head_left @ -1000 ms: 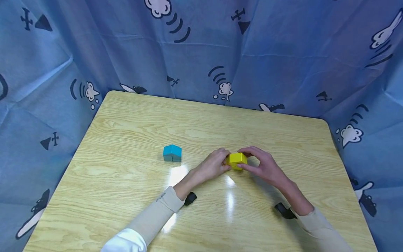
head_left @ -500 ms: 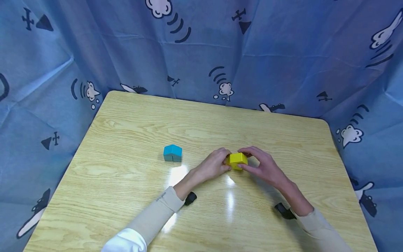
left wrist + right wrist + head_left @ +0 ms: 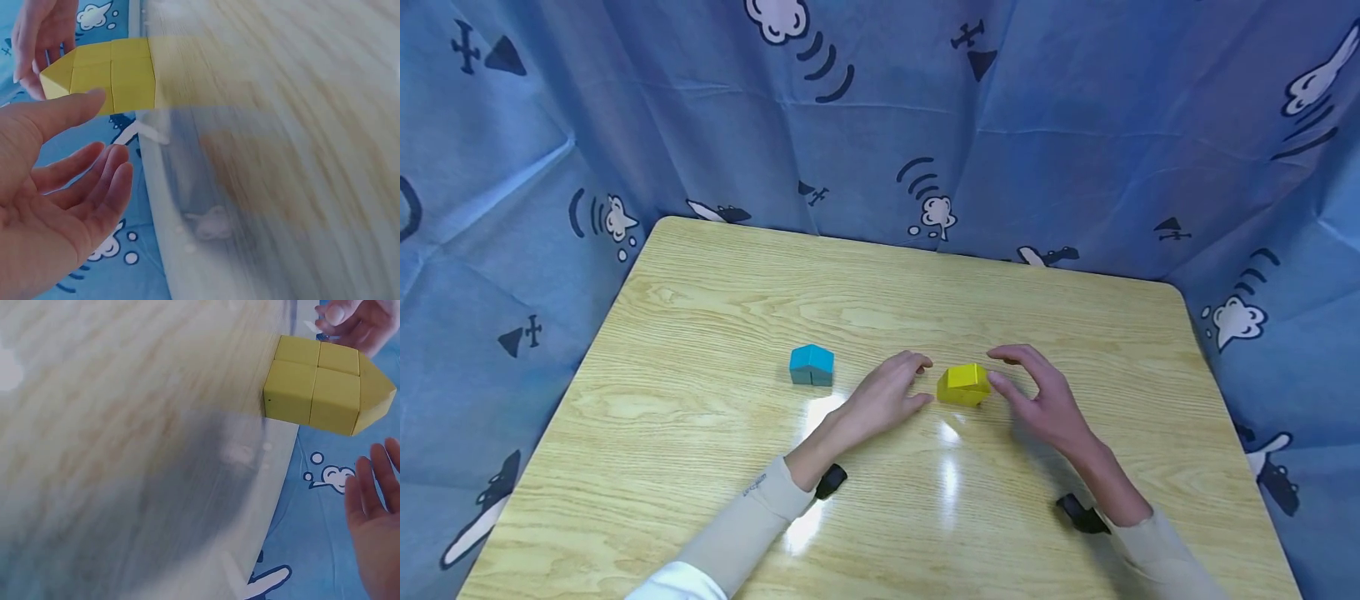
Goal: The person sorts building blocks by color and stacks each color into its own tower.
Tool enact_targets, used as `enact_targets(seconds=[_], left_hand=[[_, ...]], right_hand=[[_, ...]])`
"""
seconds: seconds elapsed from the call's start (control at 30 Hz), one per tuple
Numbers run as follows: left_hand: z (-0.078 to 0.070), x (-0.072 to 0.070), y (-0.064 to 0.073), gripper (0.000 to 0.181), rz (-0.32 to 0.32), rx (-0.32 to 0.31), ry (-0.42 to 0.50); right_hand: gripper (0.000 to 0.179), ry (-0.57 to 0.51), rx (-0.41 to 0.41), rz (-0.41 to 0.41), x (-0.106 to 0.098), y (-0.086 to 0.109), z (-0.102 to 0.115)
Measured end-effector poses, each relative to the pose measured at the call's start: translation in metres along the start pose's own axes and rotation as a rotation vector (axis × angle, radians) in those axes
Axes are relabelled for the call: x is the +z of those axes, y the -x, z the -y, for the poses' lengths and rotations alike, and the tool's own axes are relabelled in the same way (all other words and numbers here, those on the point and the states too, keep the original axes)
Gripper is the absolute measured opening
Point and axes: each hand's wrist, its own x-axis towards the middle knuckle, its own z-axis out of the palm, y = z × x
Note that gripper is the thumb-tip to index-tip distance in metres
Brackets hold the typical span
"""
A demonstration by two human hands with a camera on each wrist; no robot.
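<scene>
A house-shaped stack of yellow wooden blocks (image 3: 962,385) stands upright on the table, slightly right of centre. In the right wrist view, the yellow stack (image 3: 312,390) shows several cubes packed together under a wedge-shaped roof. My left hand (image 3: 887,393) lies just left of it, thumb and fingers spread, with a small gap to the blocks. On the other side my right hand (image 3: 1048,402) has its fingers parted and holds nothing. Its thumb tip is very near the roof block; I cannot tell whether it touches. A similar blue block stack (image 3: 812,365) stands farther left.
The light wood-grain table (image 3: 715,317) reflects light near its middle. Blue printed cloth (image 3: 865,125) hangs behind it and along both sides. A black wrist camera (image 3: 831,481) sits under the left wrist, and another black camera (image 3: 1081,514) under the right.
Both hands have let go of the yellow stack. The left hand has drawn back to the left, while the right hand's fingers have spread and shifted slightly right. Both block stacks stay in place.
</scene>
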Motion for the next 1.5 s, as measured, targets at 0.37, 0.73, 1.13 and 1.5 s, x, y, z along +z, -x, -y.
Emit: enact_targets(seconds=[0.37,0.73,1.13,1.5], left_hand=[[-0.001,-0.018,0.025,0.006,-0.146,0.036,-0.071],[0.006,-0.042,0.059,0.006,-0.379,0.164,-0.197],[0.028,-0.070,0.082,0.007,-0.630,0.212,-0.211],[0.055,-0.094,0.093,0.004,-0.736,0.133,-0.237]], right_hand=[[0.023,-0.029,-0.009,-0.222,0.000,0.012,-0.010],[0.016,0.078,-0.020,-0.199,-0.004,0.018,-0.017],[0.017,0.201,-0.050,-0.213,-0.012,0.022,-0.024],[0.017,0.262,-0.068,-0.239,-0.019,0.022,-0.036]])
